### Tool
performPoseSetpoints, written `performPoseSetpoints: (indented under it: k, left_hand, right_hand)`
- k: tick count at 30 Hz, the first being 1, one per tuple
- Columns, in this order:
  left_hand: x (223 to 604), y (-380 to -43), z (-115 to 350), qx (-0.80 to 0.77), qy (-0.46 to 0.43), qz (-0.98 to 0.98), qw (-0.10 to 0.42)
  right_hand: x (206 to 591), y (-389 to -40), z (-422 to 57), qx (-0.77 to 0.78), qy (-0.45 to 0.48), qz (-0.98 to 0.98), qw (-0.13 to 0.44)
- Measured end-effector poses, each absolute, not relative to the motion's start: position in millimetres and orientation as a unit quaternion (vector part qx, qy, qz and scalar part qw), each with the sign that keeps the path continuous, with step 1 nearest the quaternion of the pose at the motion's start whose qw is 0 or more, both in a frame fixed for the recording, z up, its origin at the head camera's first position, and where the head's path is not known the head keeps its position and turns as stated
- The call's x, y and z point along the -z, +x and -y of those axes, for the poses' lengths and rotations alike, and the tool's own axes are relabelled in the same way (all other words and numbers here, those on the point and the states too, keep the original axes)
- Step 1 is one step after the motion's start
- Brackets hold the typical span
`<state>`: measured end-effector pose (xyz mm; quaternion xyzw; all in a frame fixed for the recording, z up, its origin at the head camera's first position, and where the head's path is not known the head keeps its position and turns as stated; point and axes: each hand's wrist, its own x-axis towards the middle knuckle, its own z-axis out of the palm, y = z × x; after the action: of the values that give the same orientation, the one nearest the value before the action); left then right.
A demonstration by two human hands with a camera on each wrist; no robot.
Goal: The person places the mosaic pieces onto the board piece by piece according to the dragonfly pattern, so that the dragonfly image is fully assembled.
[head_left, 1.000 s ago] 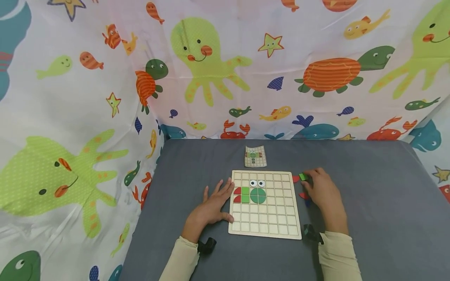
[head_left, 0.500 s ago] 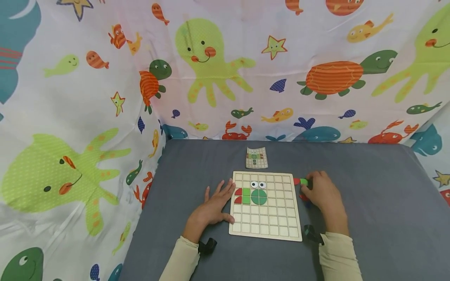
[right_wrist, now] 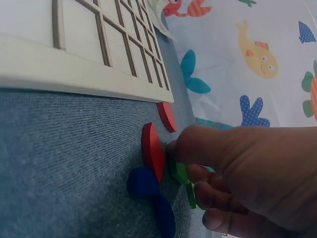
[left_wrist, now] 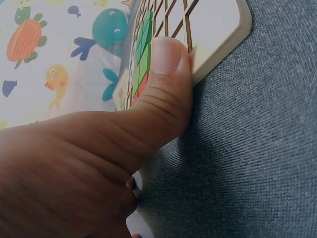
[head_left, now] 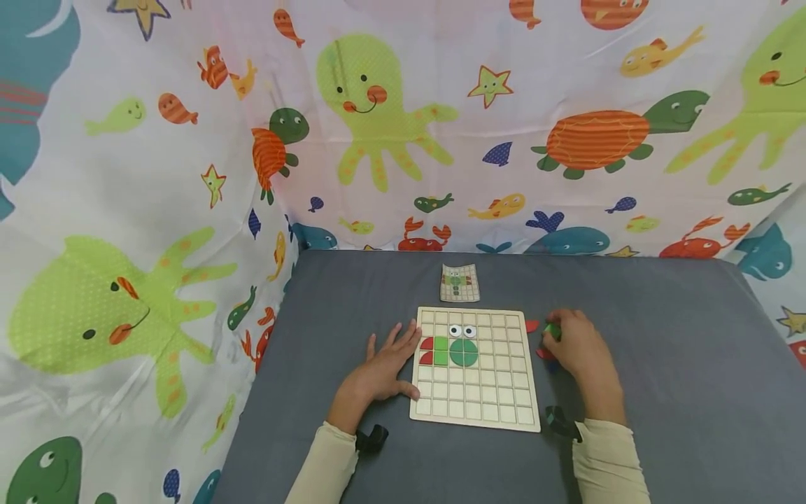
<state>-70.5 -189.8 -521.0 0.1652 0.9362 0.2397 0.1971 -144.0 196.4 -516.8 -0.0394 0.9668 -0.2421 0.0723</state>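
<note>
A wooden grid board (head_left: 475, 399) lies on the grey table. Two eye tiles, a green circle (head_left: 463, 352) of quarter tiles, light green squares (head_left: 440, 351) and red tiles (head_left: 426, 351) fill some cells. My left hand (head_left: 378, 371) rests along the board's left side with fingers spread; the left wrist view shows its thumb (left_wrist: 166, 64) on the rim. Right of the board, my right hand (head_left: 582, 350) pinches a green tile (head_left: 553, 330) between thumb and fingers, low over the table. Beside it in the right wrist view are red tiles (right_wrist: 153, 151) and blue tiles (right_wrist: 143, 182).
A small pattern card (head_left: 460, 283) with a printed figure lies behind the board. A white cloth (head_left: 390, 217) with sea animals hangs behind the table and along its left side. Each wrist wears a black camera (head_left: 371, 439).
My right hand has shifted slightly, and the green tile has moved right and nearer to me, partly behind the fingers. The left hand and board stay put; the head view has shifted a little.
</note>
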Motion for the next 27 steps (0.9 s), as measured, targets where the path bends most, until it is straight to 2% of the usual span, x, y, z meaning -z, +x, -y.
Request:
performPoseSetpoints:
  k: [4,8,16,27]
  left_hand:
    - [519.6,-72.2,187.2,-0.242,0.167,-0.936,0.193]
    - [518.1,-73.3,186.1,-0.241,0.168,-0.937,0.188]
    - [521.2,-68.8,188.0,-0.230,0.165,-0.940,0.192]
    - [525.1,-68.5,189.9,-0.227,0.158,-0.941,0.195]
  right_hand:
    - [511.0,-140.8,-194.8,0.243,-0.054,-0.967,0.049]
    - [507.0,-133.6,-181.0,0.270,-0.109,-0.956,0.024]
    - [508.7,-117.7,-136.3,0.288,-0.214,-0.933,0.033]
    - [521.4,-116.8,-116.0,0.268,-0.239,-0.931,0.061]
